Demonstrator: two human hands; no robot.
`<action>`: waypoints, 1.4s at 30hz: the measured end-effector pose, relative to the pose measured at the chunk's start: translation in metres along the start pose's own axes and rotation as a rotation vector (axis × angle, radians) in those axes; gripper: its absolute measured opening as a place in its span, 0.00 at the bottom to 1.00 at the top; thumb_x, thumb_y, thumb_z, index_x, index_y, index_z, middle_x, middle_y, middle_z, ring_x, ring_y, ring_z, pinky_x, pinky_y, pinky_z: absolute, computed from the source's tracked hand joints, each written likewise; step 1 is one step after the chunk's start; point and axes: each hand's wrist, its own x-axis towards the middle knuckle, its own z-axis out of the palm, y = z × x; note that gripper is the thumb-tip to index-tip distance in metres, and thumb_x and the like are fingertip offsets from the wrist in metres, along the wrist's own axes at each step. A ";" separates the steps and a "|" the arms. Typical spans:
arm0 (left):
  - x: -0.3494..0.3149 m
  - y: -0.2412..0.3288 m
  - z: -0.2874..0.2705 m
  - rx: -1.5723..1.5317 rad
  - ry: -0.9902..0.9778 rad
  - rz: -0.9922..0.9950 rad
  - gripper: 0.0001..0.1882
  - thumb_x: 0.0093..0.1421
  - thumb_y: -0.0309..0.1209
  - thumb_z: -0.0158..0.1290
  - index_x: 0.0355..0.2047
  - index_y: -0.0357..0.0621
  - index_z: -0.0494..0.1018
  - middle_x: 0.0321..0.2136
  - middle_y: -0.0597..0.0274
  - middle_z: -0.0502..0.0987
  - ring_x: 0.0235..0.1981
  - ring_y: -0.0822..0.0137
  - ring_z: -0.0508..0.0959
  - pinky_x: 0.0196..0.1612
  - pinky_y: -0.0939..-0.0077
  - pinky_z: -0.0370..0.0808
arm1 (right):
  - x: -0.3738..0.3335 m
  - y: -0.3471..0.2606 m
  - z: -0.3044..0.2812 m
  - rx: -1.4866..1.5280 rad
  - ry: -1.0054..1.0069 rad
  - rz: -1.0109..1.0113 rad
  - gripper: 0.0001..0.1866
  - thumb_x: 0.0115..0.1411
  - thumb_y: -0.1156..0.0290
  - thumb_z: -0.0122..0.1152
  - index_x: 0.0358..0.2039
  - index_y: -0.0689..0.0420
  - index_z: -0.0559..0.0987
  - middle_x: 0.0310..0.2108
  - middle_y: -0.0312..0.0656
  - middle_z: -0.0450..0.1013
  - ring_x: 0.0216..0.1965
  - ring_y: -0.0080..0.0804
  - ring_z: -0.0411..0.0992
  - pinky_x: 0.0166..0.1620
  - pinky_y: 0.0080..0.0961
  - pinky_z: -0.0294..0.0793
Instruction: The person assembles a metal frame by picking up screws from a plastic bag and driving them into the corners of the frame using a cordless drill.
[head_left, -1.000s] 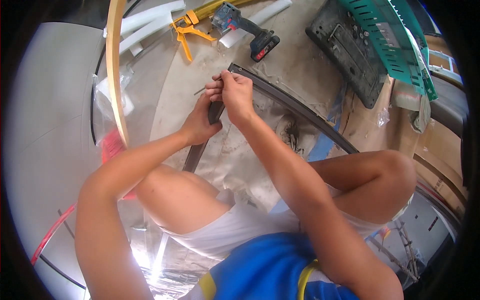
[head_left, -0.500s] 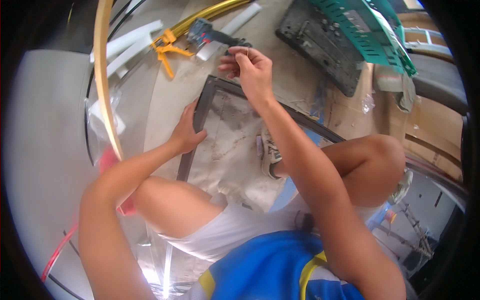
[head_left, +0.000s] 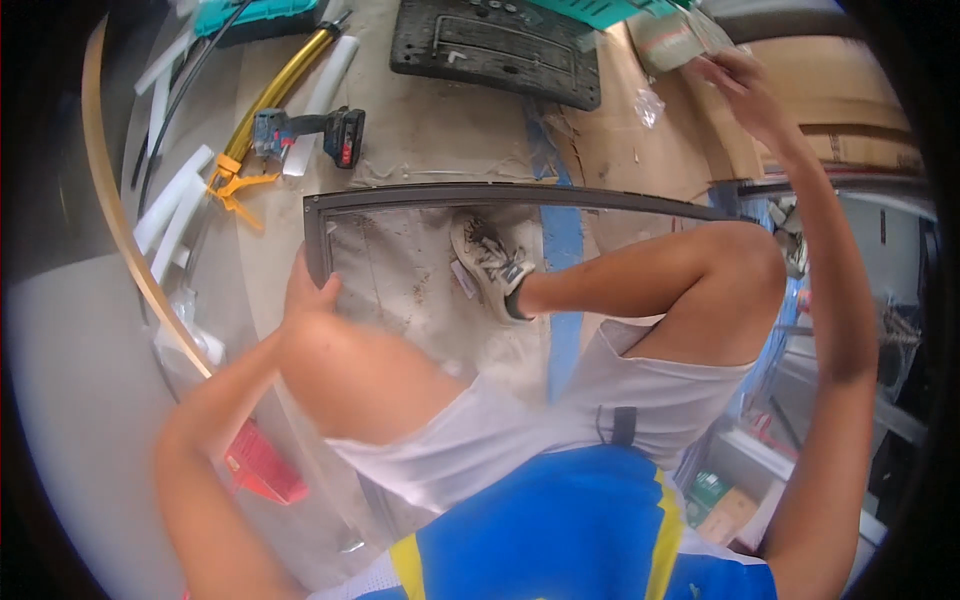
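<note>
A dark metal frame (head_left: 470, 192) lies on the dusty floor, its corner at the upper left. My left hand (head_left: 306, 293) rests on the frame's left side, fingers curled over the bar. My right hand (head_left: 738, 82) is raised far to the upper right, reaching into a cardboard box (head_left: 672, 35); what its fingers hold is hidden. My right foot in a grey sneaker (head_left: 490, 262) stands inside the frame.
A cordless drill (head_left: 310, 130) lies above the frame's corner, beside an orange clamp (head_left: 232, 182) and a yellow tube (head_left: 272, 85). White plastic strips (head_left: 170, 205) lie left. A black tool case (head_left: 495, 48) sits at the top. A curved wooden strip (head_left: 120, 215) runs down the left.
My right hand left the frame's corner and swung up to the far right, to the box. The view tilted down; my left hand stays on the frame's side.
</note>
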 end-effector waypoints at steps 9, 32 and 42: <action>-0.003 -0.024 -0.011 -0.087 -0.027 -0.110 0.27 0.62 0.31 0.61 0.59 0.41 0.66 0.44 0.50 0.80 0.42 0.61 0.81 0.45 0.65 0.78 | -0.097 0.048 -0.072 -0.017 -0.134 0.542 0.23 0.69 0.55 0.60 0.38 0.66 0.82 0.34 0.43 0.80 0.37 0.26 0.74 0.42 0.29 0.73; 0.065 0.273 0.240 0.784 -0.117 0.617 0.36 0.56 0.26 0.61 0.65 0.43 0.61 0.59 0.41 0.67 0.60 0.37 0.67 0.63 0.49 0.66 | -0.345 0.382 0.103 0.314 -0.836 0.569 0.20 0.61 0.51 0.65 0.37 0.56 0.88 0.29 0.45 0.82 0.31 0.39 0.79 0.37 0.39 0.79; -0.024 0.396 0.350 0.985 -0.437 0.521 0.38 0.53 0.33 0.63 0.64 0.43 0.64 0.61 0.45 0.67 0.64 0.43 0.66 0.67 0.52 0.64 | -0.518 0.529 0.218 0.438 -0.317 0.521 0.29 0.60 0.50 0.66 0.57 0.53 0.80 0.54 0.56 0.77 0.54 0.54 0.76 0.55 0.45 0.75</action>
